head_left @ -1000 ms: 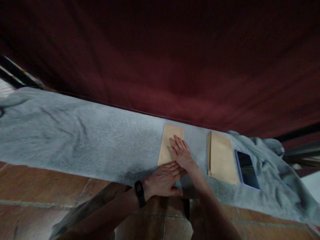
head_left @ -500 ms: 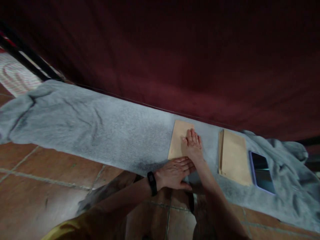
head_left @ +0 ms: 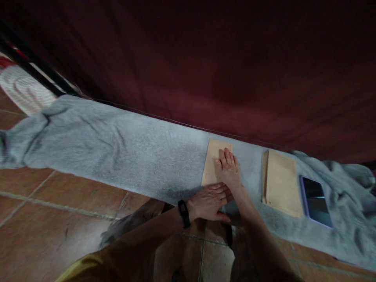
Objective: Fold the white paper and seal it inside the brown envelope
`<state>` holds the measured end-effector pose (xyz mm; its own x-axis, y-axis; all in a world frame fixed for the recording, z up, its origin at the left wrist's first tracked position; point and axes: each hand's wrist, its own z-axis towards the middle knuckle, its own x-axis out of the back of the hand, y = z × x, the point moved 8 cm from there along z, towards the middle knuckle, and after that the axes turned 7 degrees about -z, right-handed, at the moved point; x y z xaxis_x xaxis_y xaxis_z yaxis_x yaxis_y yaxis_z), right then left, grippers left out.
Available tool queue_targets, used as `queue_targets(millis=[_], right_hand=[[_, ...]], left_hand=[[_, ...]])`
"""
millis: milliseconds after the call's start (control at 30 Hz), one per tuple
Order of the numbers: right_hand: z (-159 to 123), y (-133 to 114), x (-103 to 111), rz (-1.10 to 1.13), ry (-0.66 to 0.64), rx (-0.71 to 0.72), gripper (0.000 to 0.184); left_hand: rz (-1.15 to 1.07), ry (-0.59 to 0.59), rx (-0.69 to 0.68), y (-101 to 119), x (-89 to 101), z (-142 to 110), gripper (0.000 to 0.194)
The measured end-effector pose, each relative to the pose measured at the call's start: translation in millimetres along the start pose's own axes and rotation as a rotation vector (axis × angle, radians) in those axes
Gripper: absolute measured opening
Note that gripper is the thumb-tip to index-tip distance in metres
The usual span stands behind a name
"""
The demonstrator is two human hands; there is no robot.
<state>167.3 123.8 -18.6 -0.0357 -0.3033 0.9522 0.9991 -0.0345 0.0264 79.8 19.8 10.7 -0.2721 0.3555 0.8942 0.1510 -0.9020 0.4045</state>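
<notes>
A tan sheet of folded paper or an envelope [head_left: 209,166] lies flat on a grey cloth [head_left: 155,152] in front of me. My right hand [head_left: 228,168] rests palm down on its right part, fingers stretched out and pointing away from me. Across the near edge of the paper lies my left hand [head_left: 207,201], flat, its fingers pointing right and its thumb apart. The left fingertips are partly hidden behind my right wrist. A black wristband [head_left: 184,214] is on my left wrist.
To the right, a small stack of similar tan papers [head_left: 283,184] lies on the cloth. Beside it is a phone [head_left: 316,201] with a purple edge. Dark red fabric [head_left: 205,86] hangs behind the cloth. Below is a tiled floor [head_left: 79,196].
The whole scene has shifted slightly right in the view. Against the paper, my right hand has slid a little to the left and away from me; my left hand stays at the near edge.
</notes>
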Motion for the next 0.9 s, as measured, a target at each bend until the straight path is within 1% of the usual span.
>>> queue_targets(millis=[267, 400, 533, 600, 667, 700, 767, 833, 900], right_hand=[[0, 14, -1, -0.028, 0.068, -0.065, 0.061], [0, 15, -4, -0.035, 0.044, -0.060, 0.060], [-1, 19, -6, -0.020, 0.016, -0.090, 0.059], [-2, 20, -6, -0.006, 0.019, -0.107, 0.060], [-2, 21, -6, 0.007, 0.031, -0.120, 0.060], [-3, 22, -5, 0.013, 0.039, -0.122, 0.061], [-4, 24, -5, 0.025, 0.052, -0.117, 0.060], [-5, 27, -5, 0.041, 0.047, -0.109, 0.060], [-6, 29, -6, 0.071, 0.033, -0.132, 0.062]], left_hand=[[-0.049, -0.005, -0.011, 0, 2.7, -1, 0.080], [-0.098, -0.026, 0.007, -2, 5.7, -3, 0.077], [-0.160, -0.052, 0.013, -4, 14.5, -5, 0.076], [-0.208, -0.059, -0.004, -6, 20.9, -5, 0.071], [-0.252, -0.057, -0.010, -8, 26.5, -6, 0.060], [-0.266, -0.044, 0.007, -12, 28.9, -6, 0.053], [-0.259, 0.030, 0.103, -24, 33.9, -6, 0.044], [-0.190, 0.140, 0.245, -39, 37.9, -9, 0.043], [-0.076, 0.219, 0.368, -52, 37.7, -12, 0.048]])
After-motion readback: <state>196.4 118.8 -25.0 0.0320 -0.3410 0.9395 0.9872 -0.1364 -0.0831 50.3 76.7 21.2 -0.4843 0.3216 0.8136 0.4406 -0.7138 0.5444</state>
